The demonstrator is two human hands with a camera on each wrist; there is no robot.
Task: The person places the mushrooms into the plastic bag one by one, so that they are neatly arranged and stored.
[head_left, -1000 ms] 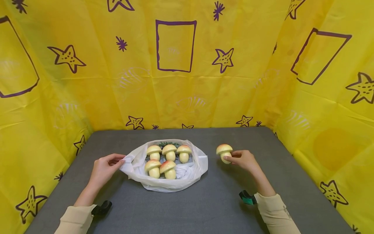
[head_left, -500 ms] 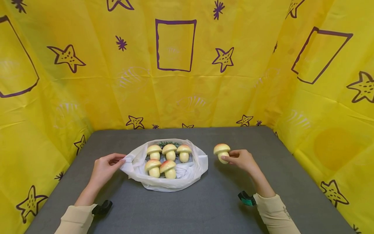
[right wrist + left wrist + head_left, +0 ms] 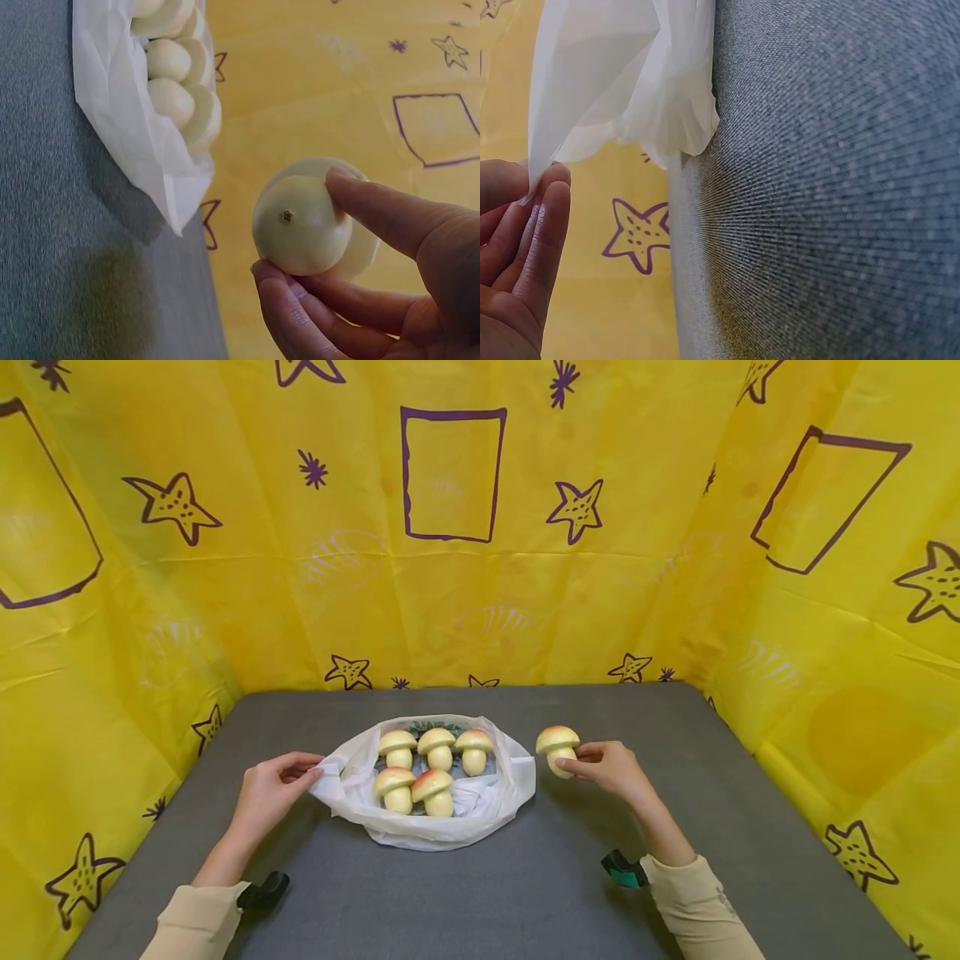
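Observation:
A white plastic bag point(image 3: 420, 838) lies spread on the table with its mouth turned up. Inside it, several toy mushrooms with cream stems and reddish-yellow caps stand in two rows, one of them a front mushroom point(image 3: 438, 795). My left hand point(image 3: 274, 789) pinches the bag's left corner between thumb and fingers; the left wrist view has the plastic point(image 3: 592, 82) stretched up from the fingertips. Just right of the bag, my right hand point(image 3: 611, 770) holds another mushroom point(image 3: 557, 750) by its stem, cap up. From below, the right wrist view has its round stem end point(image 3: 300, 229) between thumb and fingers.
The grey cloth-covered table point(image 3: 450, 910) runs back to a yellow curtain point(image 3: 525, 610) with purple drawings, which also hangs at both sides. Dark green leaves point(image 3: 433, 727) show at the back of the bag's mouth. A black wrist device point(image 3: 624, 868) sits by the right sleeve.
My right hand has moved left with the mushroom, bringing it closer to the bag's right end. The left hand and the bag have stayed in place.

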